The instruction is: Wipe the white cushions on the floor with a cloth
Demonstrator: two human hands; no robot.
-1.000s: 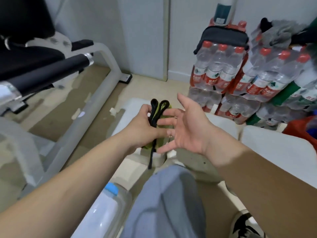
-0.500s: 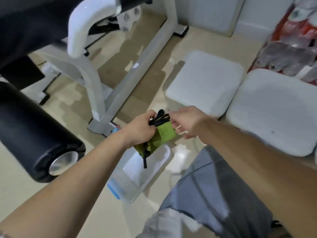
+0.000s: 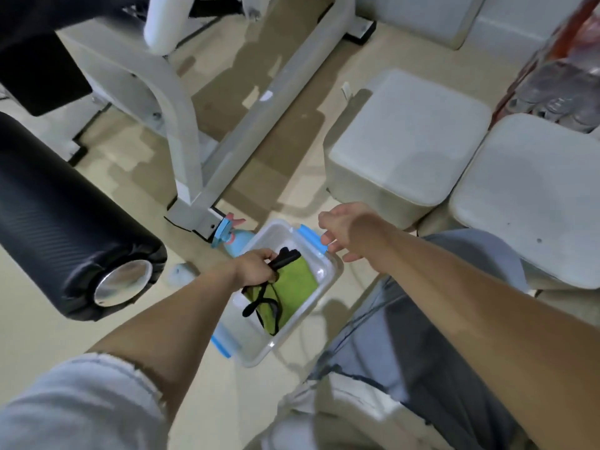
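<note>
My left hand [image 3: 256,266] grips the black-edged top of a green cloth [image 3: 293,282], which hangs down into a clear plastic box [image 3: 259,354] with blue clips on the floor. My right hand [image 3: 341,233] hovers just above the box's far corner, fingers loosely curled and holding nothing. Two white cushions lie on the floor to the right: a nearer square cushion [image 3: 409,138] and a second cushion [image 3: 532,196] at the far right. A third white cushion [image 3: 425,17] sits at the top.
A blue spray bottle [image 3: 235,241] lies beside the box. A white metal exercise frame [image 3: 246,105] and a black padded roller [image 3: 55,228] fill the left. Packs of bottled water [image 3: 565,95] stand at the right edge. My knee in grey shorts [image 3: 422,319] is close to the box.
My left hand has lowered the green cloth into the plastic box. My right hand has let go of the cloth and moved off to the right. The view has tilted further down.
</note>
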